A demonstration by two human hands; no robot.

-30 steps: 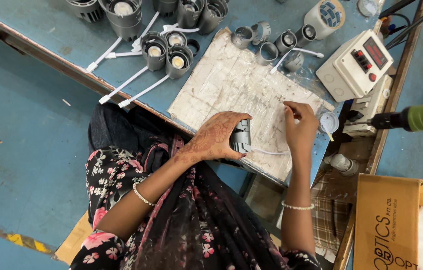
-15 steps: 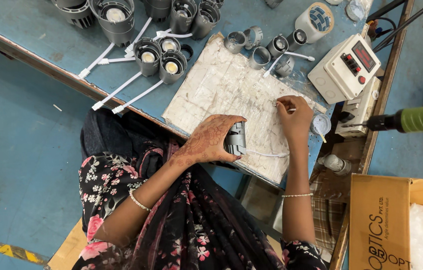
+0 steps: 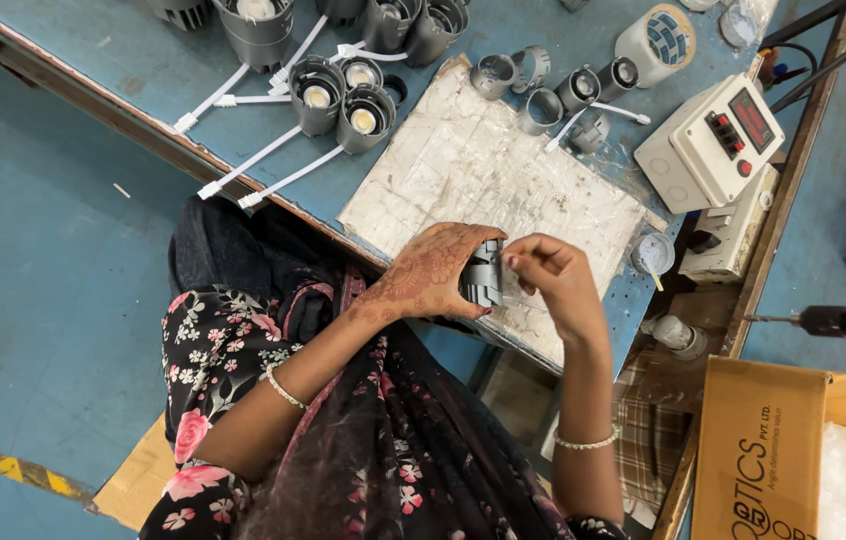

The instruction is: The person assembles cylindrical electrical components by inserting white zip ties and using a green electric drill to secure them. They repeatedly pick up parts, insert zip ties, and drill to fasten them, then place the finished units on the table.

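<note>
- The left hand (image 3: 433,272) wraps around a small grey ribbed housing (image 3: 484,274), fingers curled tight on it, held just above the near edge of the tabletop (image 3: 123,50).
- The right hand (image 3: 550,270) meets the housing from the other side, thumb and forefinger pinched together at its upper edge; what they pinch is too small to tell.
- Right under both hands lies a worn whitish work mat (image 3: 483,170), scratched and stained, on the blue tabletop.
- Below the hands, beside the person's lap, the floor (image 3: 33,300) is blue too.
- To the right of the hands, low down, an open cardboard box (image 3: 763,450) holds white stuffing.
- Just right of the right hand sits a small round dish (image 3: 654,252) with pale contents.
- Beyond it stands a cream control box (image 3: 708,150) with a dark display.
- Past the mat, loose grey rings (image 3: 518,80) lie together.
- Far to the left of the hands, grey lamp cans (image 3: 338,100) stand open side up, pale discs inside, white leads trailing.
</note>
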